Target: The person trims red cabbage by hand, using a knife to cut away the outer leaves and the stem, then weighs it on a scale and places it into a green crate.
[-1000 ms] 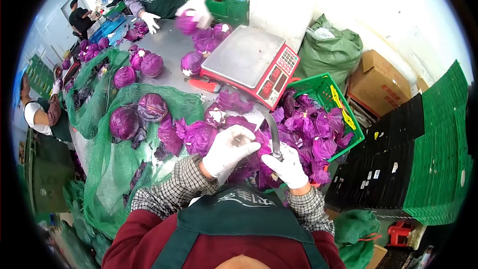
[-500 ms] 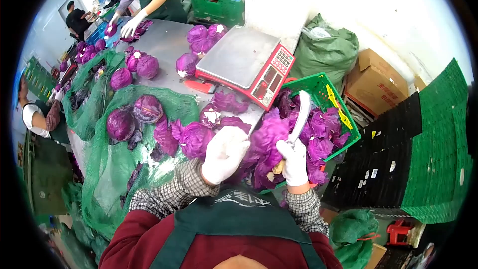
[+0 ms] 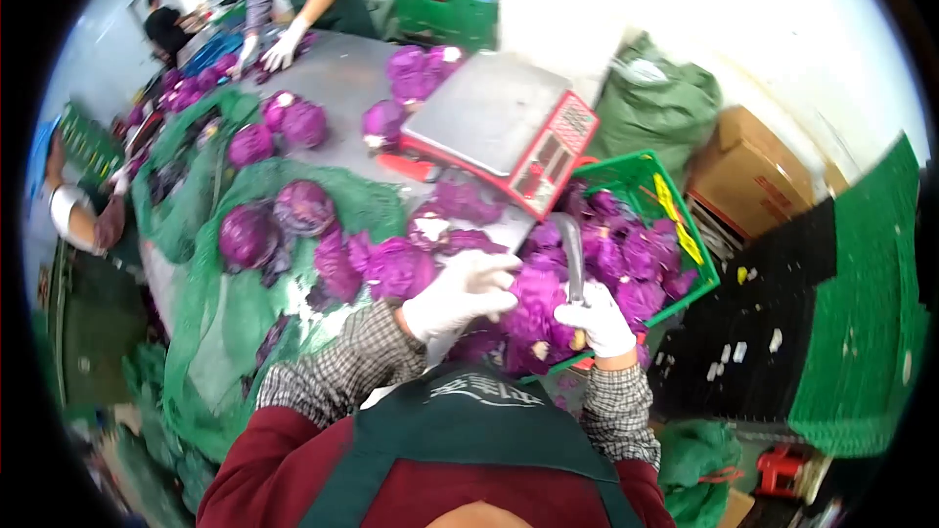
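My right hand (image 3: 599, 321), in a white glove, is closed round the handle of a knife (image 3: 571, 252) with a curved blade pointing away from me. Opposite it, my gloved left hand (image 3: 460, 295) has its fingers spread and nothing in them. Purple cabbage leaves (image 3: 536, 301) lie between and below both hands, partly blurred, at the near end of a green crate (image 3: 693, 295) full of more leaves. Just left of my left hand, a purple cabbage (image 3: 399, 268) rests on the table, with a trimmed cabbage (image 3: 428, 228) showing a pale stem behind it.
A red scale (image 3: 504, 127) stands on the metal table (image 3: 337, 73), beside an orange-red handled object (image 3: 406, 167). Green netting (image 3: 210, 318) with cabbages covers the left side. Stacked crates (image 3: 782, 303) and a carton (image 3: 748, 171) stand right. Co-workers are at the far end and left.
My left hand has gone from curled to spread fingers. The knife blade has swung slightly left and lower. The purple leaves between my hands sit lower, and the whole view has shifted a little.
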### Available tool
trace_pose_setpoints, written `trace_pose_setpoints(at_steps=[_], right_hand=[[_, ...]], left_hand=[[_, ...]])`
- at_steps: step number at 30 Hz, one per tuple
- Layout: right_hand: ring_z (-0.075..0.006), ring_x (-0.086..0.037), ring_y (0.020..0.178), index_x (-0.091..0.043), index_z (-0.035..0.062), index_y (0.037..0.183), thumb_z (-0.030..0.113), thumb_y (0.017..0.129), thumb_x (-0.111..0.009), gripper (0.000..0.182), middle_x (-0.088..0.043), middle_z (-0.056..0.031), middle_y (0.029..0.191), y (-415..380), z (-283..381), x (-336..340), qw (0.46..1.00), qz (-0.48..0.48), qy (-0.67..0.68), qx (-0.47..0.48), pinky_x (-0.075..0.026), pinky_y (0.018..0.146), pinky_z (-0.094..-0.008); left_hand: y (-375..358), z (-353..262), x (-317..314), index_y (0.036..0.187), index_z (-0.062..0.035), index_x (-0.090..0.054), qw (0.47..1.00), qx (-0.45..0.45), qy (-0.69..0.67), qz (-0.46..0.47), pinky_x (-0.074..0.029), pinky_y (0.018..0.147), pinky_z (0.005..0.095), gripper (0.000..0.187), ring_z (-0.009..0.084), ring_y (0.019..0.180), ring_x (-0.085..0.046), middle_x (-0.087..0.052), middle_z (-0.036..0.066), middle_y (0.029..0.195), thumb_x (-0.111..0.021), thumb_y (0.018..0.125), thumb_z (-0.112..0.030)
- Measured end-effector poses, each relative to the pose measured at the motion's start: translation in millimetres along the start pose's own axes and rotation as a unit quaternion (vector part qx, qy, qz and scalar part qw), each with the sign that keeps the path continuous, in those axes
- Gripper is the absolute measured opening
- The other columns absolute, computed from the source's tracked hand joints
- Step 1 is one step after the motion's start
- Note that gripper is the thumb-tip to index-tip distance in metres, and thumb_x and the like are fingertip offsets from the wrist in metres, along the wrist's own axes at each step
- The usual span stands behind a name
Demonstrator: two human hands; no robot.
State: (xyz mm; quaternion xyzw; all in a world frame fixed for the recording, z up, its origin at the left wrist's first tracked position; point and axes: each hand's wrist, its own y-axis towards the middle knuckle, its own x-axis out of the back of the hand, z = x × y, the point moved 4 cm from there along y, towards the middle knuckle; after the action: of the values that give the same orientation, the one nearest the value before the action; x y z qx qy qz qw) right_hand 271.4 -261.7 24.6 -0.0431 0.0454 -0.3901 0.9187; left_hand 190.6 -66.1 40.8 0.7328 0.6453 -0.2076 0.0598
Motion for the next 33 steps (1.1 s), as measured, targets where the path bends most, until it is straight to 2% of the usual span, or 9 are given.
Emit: trace_pose_setpoints(at_steps=[2, 4, 6, 9, 12, 14, 24, 27, 33], right_hand=[[-0.0040, -0.046, 0.057, -0.067, 0.0025, 0.088, 0.013, 0.079, -0.071, 0.014, -0.057, 0.0037, 0.067, 9, -9, -20, 0.992, 0.108, -0.033, -0.055, -0.037, 0.051, -0.0225], [-0.0035, -0.047, 0.054, -0.069, 0.0017, 0.096, 0.014, 0.082, -0.068, 0.018, -0.057, 0.0033, 0.066, 14, -17, -35, 0.997, 0.069, -0.027, -0.019, -0.037, 0.049, -0.0208], [-0.0047, -0.049, 0.053, -0.068, 0.0007, 0.103, 0.016, 0.087, -0.062, 0.023, -0.054, 0.0031, 0.062, 22, -19, -31, 0.998, -0.044, -0.008, -0.038, -0.039, 0.049, -0.0201], [-0.0059, -0.048, 0.046, -0.068, -0.0001, 0.098, 0.020, 0.091, -0.057, 0.024, -0.054, 0.0010, 0.058, 24, -28, -21, 0.996, -0.085, 0.025, -0.028, -0.037, 0.044, -0.0203], [-0.0061, -0.048, 0.048, -0.068, -0.0008, 0.096, 0.019, 0.091, -0.058, 0.022, -0.055, -0.0002, 0.059, 23, -30, -32, 0.997, -0.054, 0.030, -0.053, -0.037, 0.045, -0.0203], [-0.0054, -0.048, 0.051, -0.068, -0.0004, 0.096, 0.015, 0.090, -0.058, 0.019, -0.056, 0.0004, 0.062, 25, -37, -40, 0.996, -0.032, 0.041, -0.070, -0.037, 0.047, -0.0194], [-0.0058, -0.048, 0.050, -0.067, -0.0011, 0.095, 0.014, 0.090, -0.059, 0.018, -0.058, -0.0008, 0.065, 23, -49, -65, 0.993, -0.011, 0.071, -0.097, -0.036, 0.046, -0.0197], [-0.0057, -0.049, 0.050, -0.067, -0.0013, 0.095, 0.013, 0.090, -0.059, 0.017, -0.060, -0.0015, 0.069, 23, -55, -62, 0.992, -0.022, 0.085, -0.093, -0.037, 0.046, -0.0197], [-0.0072, -0.051, 0.049, -0.064, -0.0034, 0.093, 0.015, 0.091, -0.056, 0.020, -0.066, -0.0072, 0.080, 23, -63, -62, 0.994, -0.012, 0.065, -0.090, -0.040, 0.045, -0.0201]], left_hand=[[-15, -1, -1, 0.128, -0.0009, -0.050, 0.994, 0.064, 0.091, 0.020, -0.049, 0.061, 0.0235, 0.045, 0.0064, 0.070, -0.055, -0.055, -0.001, 0.083, -0.066, 0.086, -0.009], [-36, 5, 7, 0.119, 0.0011, -0.057, 0.991, 0.055, 0.095, -0.070, -0.049, 0.057, 0.0232, 0.036, 0.0073, 0.063, -0.056, -0.056, 0.000, 0.074, -0.066, 0.086, -0.010], [-60, 15, 32, 0.112, 0.0032, -0.058, 0.977, -0.003, -0.065, -0.204, -0.050, 0.059, 0.0245, 0.030, 0.0115, 0.064, -0.060, -0.057, 0.002, 0.074, -0.065, 0.085, -0.007], [-99, -7, 96, 0.087, -0.0070, -0.052, 0.920, -0.153, -0.033, -0.359, -0.053, 0.063, 0.0287, 0.009, 0.0172, 0.075, -0.064, -0.057, 0.001, 0.078, -0.061, 0.086, -0.008], [-124, -11, 153, 0.112, -0.0046, -0.057, 0.887, -0.217, -0.204, -0.354, -0.056, 0.074, 0.0291, 0.024, 0.0157, 0.085, -0.065, -0.066, 0.006, 0.102, -0.060, 0.088, -0.009], [-127, -10, 156, 0.112, -0.0022, -0.057, 0.888, -0.205, -0.261, -0.318, -0.057, 0.078, 0.0304, 0.024, 0.0185, 0.088, -0.066, -0.066, 0.008, 0.102, -0.058, 0.089, -0.010], [-108, 78, 137, 0.101, 0.0013, -0.058, 0.852, -0.078, -0.381, -0.351, -0.058, 0.076, 0.0362, 0.018, 0.0261, 0.085, -0.067, -0.065, 0.015, 0.100, -0.059, 0.091, -0.013], [-120, 62, 121, 0.101, 0.0032, -0.058, 0.880, 0.034, -0.258, -0.398, -0.059, 0.073, 0.0374, 0.027, 0.0267, 0.080, -0.068, -0.066, 0.017, 0.095, -0.062, 0.090, -0.022], [-143, 45, 146, 0.094, 0.0092, -0.058, 0.923, 0.229, -0.024, -0.309, -0.057, 0.055, 0.0291, 0.057, 0.0251, 0.061, -0.068, -0.067, 0.021, 0.075, -0.066, 0.084, -0.046]])
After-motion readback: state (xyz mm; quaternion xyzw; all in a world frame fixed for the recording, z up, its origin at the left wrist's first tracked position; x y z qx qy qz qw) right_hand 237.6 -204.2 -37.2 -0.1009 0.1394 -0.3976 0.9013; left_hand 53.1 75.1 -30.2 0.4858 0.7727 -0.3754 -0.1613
